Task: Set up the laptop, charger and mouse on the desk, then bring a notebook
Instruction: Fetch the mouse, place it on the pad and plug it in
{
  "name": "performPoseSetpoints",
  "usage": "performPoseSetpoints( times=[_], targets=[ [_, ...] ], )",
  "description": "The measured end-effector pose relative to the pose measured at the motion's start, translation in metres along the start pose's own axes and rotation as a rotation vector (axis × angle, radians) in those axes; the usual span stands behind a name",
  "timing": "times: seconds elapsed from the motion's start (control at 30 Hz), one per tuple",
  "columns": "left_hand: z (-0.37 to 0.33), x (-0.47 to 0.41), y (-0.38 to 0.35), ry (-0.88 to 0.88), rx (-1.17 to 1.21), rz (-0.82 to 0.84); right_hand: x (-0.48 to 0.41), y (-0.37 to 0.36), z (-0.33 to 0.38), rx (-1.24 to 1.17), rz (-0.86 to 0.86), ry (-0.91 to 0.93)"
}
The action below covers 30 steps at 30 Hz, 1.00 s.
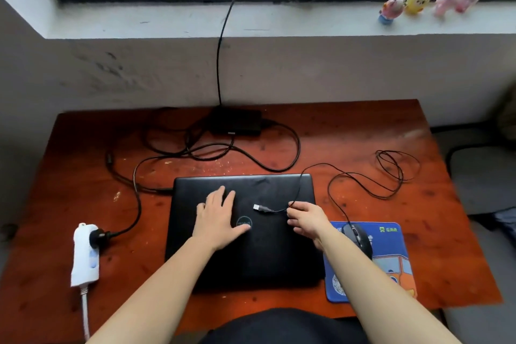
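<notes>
Left hand (217,218) lies flat on the closed lid of the black laptop (251,260), with the fingers straight and spread, and it holds nothing. Right hand (307,220) is at the right side of the same lid; its fingers are curled and the fingertips pinch the thin mouse cable (342,176) a little behind its end. The USB plug (258,207) of this cable lies on the lid between the two hands, with its metal end pointing to the left of the frame.

The laptop sits in the lower middle of the frame on the red-brown desk (432,204). Just right of it is a blue mouse pad (391,265), and the black mouse (358,237) rests on the upper left part of this pad, partly hidden by the right forearm. From the mouse the cable goes up over the desk, makes several loose loops at the right, and comes back across the right back corner of the lid to the right hand.

The charger brick (237,121) lies at the back edge of the desk, in the middle of the frame, with its black cords in loose curves in front of it. One cord reaches the left back corner of the laptop, and another ends in a black plug (97,234) that sits in the white power strip (85,254) at the lower left. Small toys (418,1) stand on the window sill (167,22) at the upper right
</notes>
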<state>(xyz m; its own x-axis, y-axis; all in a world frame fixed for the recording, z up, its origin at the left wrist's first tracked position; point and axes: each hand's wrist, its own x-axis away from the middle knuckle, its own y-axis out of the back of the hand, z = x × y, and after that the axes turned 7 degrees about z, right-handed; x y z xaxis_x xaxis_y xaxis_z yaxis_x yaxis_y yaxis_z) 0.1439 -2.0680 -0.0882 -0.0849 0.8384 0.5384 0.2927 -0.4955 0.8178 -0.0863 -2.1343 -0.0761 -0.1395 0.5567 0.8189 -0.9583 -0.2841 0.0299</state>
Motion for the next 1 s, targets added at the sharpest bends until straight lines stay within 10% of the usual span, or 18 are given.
performPoseSetpoints(
  times=[0.73, 1.0],
  targets=[
    [-0.071, 0.026, -0.009, -0.198, -0.228, -0.348, -0.071, 0.072, 0.085, -0.34, 0.088, -0.006],
    [-0.011, 0.033, 0.03, 0.46, 0.315, -0.491, -0.031, 0.022, 0.111, -0.843, 0.252, 0.189]
  ],
)
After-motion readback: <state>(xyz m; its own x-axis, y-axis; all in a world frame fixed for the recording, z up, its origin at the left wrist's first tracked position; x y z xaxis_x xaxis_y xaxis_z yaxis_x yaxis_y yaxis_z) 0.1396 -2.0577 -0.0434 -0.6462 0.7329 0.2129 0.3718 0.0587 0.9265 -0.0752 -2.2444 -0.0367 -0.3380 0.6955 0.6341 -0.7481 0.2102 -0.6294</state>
